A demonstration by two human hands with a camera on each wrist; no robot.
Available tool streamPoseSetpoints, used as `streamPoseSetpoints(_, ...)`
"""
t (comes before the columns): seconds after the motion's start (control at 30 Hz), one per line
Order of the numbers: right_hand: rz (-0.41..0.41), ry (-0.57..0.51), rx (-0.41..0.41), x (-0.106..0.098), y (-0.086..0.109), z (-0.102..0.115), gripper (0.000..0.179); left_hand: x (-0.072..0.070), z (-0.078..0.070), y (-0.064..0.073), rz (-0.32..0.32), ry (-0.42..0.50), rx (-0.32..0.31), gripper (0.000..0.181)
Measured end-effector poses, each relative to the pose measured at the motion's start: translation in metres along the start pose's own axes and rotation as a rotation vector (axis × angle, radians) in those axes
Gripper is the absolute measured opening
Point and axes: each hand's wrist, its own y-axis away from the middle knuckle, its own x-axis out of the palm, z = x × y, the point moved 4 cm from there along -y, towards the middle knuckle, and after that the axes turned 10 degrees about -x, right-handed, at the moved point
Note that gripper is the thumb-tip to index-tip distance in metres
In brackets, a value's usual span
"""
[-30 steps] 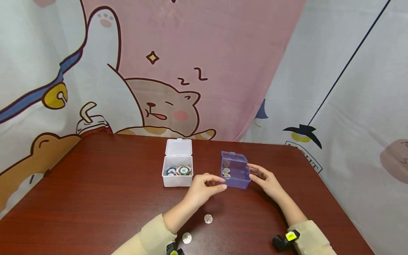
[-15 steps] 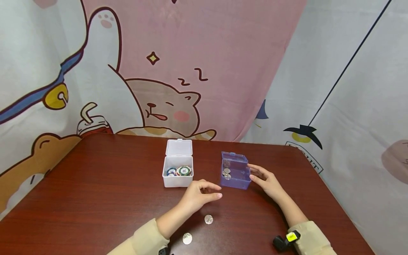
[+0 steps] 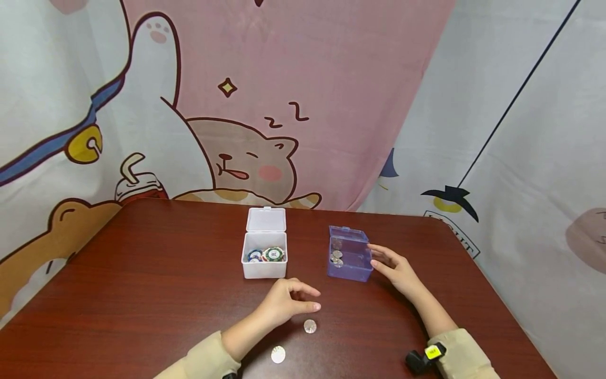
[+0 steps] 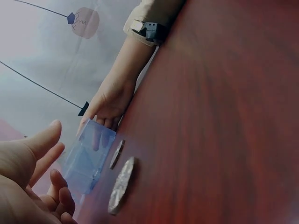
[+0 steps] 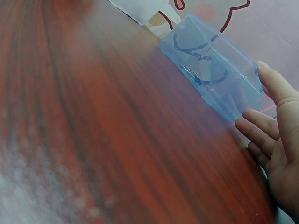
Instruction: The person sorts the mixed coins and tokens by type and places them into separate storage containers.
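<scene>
My left hand (image 3: pixel 283 302) hovers over the table with thumb and fingers apart and nothing between them. Just in front of it lies a silver coin (image 3: pixel 310 326), and a second coin (image 3: pixel 278 354) lies nearer the front edge. In the left wrist view both the nearer coin (image 4: pixel 122 185) and the farther coin (image 4: pixel 117 154) lie flat beyond my fingers. A translucent blue-purple box (image 3: pixel 349 271), lid raised, contains several coins (image 3: pixel 336 258) on its left side. My right hand (image 3: pixel 399 275) rests its fairly straight fingers and thumb against the box's right side.
A white box (image 3: pixel 264 270) with its lid tipped back stands left of the blue one and contains several poker chips (image 3: pixel 273 254). Both stand on a dark red-brown table (image 3: pixel 156 273). A printed cloth (image 3: pixel 350 105) hangs behind the table's back edge.
My left hand has drawn back from the blue box's front left corner, moving toward me and to the left, above the nearby coin. The right hand and both boxes stay put.
</scene>
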Motion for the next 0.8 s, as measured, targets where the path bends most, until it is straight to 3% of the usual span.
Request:
streamPoseSetpoints(0.27,-0.002,0.01,0.001,-0.0001,0.0003,0.0004,0.045,-0.0001,0.0048,0.0056,0.021,-0.129,0.017,0.02)
streamPoseSetpoints(0.6,0.002,0.016,-0.003,-0.0001,0.0003,0.0009,0.045,0.0016,0.0056,0.007,0.113,-0.246,0.002,0.022)
streamPoseSetpoints(0.8,0.005,0.013,-0.005,0.0,0.0001,0.0,0.045,0.003,0.0073,0.0078,0.127,-0.354,0.036,0.025)
